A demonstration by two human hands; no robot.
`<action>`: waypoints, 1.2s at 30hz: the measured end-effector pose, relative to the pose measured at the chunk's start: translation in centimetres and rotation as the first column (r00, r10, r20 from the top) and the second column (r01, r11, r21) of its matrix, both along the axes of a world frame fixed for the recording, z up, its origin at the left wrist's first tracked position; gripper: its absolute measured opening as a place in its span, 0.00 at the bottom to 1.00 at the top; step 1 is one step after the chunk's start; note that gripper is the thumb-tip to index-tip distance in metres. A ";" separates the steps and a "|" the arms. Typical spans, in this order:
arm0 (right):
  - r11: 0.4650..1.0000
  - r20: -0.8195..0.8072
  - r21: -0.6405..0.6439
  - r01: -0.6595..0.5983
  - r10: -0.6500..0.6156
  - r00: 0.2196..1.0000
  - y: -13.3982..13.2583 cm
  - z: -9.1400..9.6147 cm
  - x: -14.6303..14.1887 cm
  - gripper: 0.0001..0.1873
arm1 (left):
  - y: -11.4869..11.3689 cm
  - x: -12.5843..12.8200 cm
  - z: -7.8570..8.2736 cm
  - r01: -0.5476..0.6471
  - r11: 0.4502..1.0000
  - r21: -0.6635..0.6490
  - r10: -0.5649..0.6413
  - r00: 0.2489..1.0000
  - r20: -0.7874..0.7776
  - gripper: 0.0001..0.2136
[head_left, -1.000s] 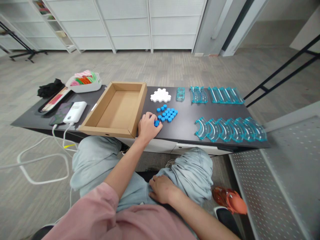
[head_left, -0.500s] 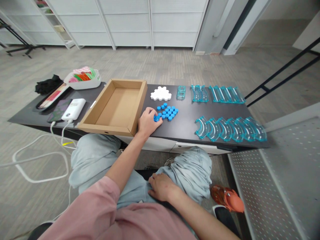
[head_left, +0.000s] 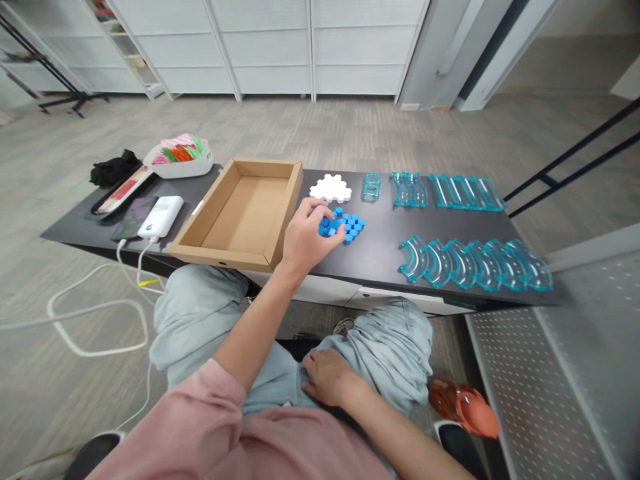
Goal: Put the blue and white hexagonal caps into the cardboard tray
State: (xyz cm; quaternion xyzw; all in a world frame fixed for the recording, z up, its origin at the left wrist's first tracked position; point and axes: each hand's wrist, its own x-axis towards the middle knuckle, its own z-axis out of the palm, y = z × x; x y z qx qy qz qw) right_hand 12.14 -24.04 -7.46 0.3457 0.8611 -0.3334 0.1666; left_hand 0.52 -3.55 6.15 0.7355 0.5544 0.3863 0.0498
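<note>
While left hand (head_left: pixel 306 239) curls, fingers (head_left: pixel 320 212) pinching blue hexagon pieces (head_left: pixel 350 225), cardboard box (head_left: pixel 240 213) just beside.

Black table (head_left: pixel 380 250) under cardboard tray (head_left: pixel 245 213)

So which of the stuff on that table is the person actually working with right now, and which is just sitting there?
In use:
- left hand, closed on some blue hexagon pieces
- cardboard box, open, right beside that hand

Lying about:
- white hexagon tiles
- clear blue curved tracks
- power bank
- white tray of coloured bits
- right hand, resting on the lap
</note>
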 end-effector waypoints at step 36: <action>0.999 0.033 -0.034 -0.002 0.004 0.999 -0.1 0.6 -0.2 0.28 | 1.7 -7.8 -0.2 0.137 0.989 -0.060 -0.137 0.990 -0.008 0.18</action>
